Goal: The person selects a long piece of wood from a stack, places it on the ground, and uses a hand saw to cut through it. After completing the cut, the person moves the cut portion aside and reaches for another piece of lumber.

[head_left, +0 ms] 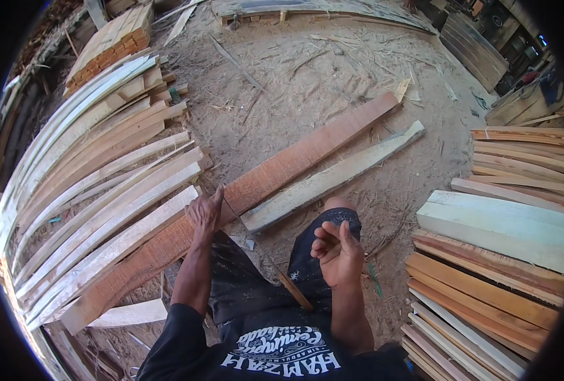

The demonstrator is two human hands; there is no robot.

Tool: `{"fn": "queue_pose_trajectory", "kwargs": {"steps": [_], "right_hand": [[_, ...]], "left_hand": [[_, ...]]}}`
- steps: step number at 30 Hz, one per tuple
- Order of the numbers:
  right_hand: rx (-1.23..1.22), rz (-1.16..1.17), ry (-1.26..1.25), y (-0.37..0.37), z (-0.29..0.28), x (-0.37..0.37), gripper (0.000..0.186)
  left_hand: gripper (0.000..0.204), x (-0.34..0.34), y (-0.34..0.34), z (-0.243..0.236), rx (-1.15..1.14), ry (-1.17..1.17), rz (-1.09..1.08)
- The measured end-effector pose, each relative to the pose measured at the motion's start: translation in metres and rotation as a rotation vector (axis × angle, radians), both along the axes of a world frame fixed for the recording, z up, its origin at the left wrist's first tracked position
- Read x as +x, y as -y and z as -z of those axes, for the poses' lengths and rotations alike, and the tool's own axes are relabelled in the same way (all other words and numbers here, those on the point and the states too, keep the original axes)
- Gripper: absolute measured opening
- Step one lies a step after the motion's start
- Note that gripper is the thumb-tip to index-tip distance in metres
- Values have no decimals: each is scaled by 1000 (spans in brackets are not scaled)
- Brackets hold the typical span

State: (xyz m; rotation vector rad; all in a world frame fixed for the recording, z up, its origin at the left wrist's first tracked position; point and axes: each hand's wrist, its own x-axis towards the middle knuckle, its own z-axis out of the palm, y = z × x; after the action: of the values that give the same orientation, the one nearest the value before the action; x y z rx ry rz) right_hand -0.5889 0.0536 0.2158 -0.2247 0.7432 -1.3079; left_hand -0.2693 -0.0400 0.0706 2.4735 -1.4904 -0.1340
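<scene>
My left hand [204,211] is over a long reddish-brown plank [301,152] that runs slantwise across in front of me. Its fingers are curled, and the thumb sits at the far end of a long, thin-bladed tool [256,244] with a wooden handle. The handle lies against my lap; the blade is seen nearly edge-on, so its exact kind is unclear. My right hand [338,254] is raised above my right knee, palm up, its fingers loosely bent and nothing visible in them. A shorter pale board [339,174] lies beside the plank.
Many pale planks [104,159] are laid in rows on the left, with a neat stack of boards [111,47] behind. More lumber [491,267] is piled on the right, including a thick whitish beam [498,219]. Sandy ground [282,82] with wood scraps stretches ahead toward a low platform [332,11].
</scene>
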Motion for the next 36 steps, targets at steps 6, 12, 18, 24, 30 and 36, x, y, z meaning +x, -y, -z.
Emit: {"fn": "queue_pose_trajectory", "kwargs": {"steps": [6,12,18,24,30,36], "right_hand": [[-22,-2,-33,-2,1,-6,53],[-73,16,-46,-3,-1,2,54],[-45,-169,-571,-15,15,3,28],[-89,-683,-1156,-74,48,-5,66],[-288,-926,-1455,-111,71,-4,67],[-242,-808,-1397,-125,72,-9,66]], "left_hand": [[71,2,6,1,62,31,5],[73,0,8,-4,97,22,-3],[72,-4,5,-16,77,24,1],[70,-20,17,-34,38,9,-41],[64,-49,30,-40,-14,-51,53],[61,-56,25,-40,-10,-70,102]]}}
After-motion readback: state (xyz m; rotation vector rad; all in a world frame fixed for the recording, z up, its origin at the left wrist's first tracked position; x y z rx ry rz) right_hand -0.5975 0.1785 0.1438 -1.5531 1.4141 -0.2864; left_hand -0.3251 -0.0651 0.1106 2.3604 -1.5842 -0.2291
